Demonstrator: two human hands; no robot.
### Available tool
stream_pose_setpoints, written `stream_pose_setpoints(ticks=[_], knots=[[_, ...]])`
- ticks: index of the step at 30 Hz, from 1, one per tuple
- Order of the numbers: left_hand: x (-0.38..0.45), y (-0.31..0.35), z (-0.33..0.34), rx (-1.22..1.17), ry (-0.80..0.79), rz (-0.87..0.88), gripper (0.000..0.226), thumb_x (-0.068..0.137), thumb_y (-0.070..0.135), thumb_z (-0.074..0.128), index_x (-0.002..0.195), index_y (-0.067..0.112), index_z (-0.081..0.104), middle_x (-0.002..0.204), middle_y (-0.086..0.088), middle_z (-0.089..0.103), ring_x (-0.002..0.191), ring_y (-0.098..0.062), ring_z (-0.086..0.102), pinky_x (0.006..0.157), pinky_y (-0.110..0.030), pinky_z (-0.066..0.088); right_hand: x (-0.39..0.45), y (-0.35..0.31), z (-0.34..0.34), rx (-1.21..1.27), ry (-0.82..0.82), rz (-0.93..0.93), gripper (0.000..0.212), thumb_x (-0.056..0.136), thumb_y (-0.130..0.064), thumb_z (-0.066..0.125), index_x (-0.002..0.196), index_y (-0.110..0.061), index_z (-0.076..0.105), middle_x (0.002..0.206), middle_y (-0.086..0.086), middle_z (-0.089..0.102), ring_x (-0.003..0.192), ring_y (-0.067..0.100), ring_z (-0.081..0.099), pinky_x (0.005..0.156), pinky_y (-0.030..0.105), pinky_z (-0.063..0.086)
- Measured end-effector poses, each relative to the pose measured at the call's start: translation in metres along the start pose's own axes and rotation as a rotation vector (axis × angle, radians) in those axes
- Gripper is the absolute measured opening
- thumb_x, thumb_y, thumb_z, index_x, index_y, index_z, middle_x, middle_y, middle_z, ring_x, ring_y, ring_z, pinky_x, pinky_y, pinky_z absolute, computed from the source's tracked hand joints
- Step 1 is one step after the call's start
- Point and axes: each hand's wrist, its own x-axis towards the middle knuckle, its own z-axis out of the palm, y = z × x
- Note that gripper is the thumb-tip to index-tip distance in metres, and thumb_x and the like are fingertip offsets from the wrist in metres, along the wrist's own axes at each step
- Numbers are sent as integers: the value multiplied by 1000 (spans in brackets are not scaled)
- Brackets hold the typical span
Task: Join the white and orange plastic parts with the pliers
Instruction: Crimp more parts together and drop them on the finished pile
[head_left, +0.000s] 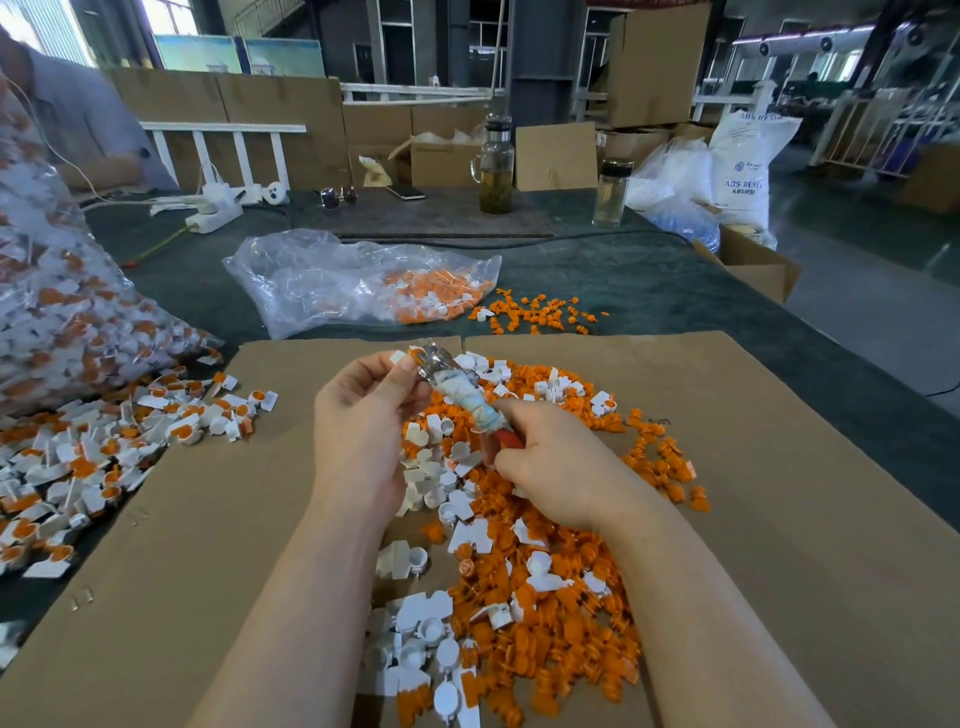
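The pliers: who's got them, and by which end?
The right hand grips the pliers by the red handles. The left hand pinches a small white and orange part at the metal tip.

Pliers (457, 392) are held tilted above a heap of loose white and orange plastic parts (524, 545) on brown cardboard: metal head up-left, handles wrapped in whitish tape, red grip showing at lower end. A small white-orange piece (407, 356) is seen at the head.
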Motion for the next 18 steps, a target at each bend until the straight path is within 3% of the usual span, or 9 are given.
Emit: stream_pose_setpoints(ticks=[4,5,9,14,18], knots=[[0,0,0,-18,12,-35,16,92,5,64,79,12,68,63,3,68,60,-7,63,73,-26,57,1,1,1,-21,9,23,31,92,-19,52,123,-26,55,73,-15,50,57,2,51,53,19,34],[1,1,-1,-20,17,-46,15,92,5,64,79,12,68,63,4,69,59,-7,64,71,-24,58,1,1,2,-31,13,21,30,92,-20,53,122,-25,56,74,-15,51,60,3,52,54,20,35],[6,4,-11,-100,126,-160,4,90,9,68,88,12,71,76,1,76,68,-6,72,62,-19,58,3,6,3,-114,110,57,2,91,-27,55,88,-28,55,78,-8,57,69,11,57,56,29,41],[27,15,-41,-463,438,-357,18,92,13,66,110,9,67,87,-7,77,72,-11,75,60,-21,60,9,20,1,-185,323,204,17,92,-28,52,76,-25,52,68,-5,56,59,10,53,48,24,31],[39,16,-65,-762,554,-324,27,98,9,56,125,6,61,92,-11,74,71,-14,75,61,-25,61,12,30,-3,-231,373,316,17,92,-32,53,78,-22,54,69,-3,57,60,13,55,47,26,33]])
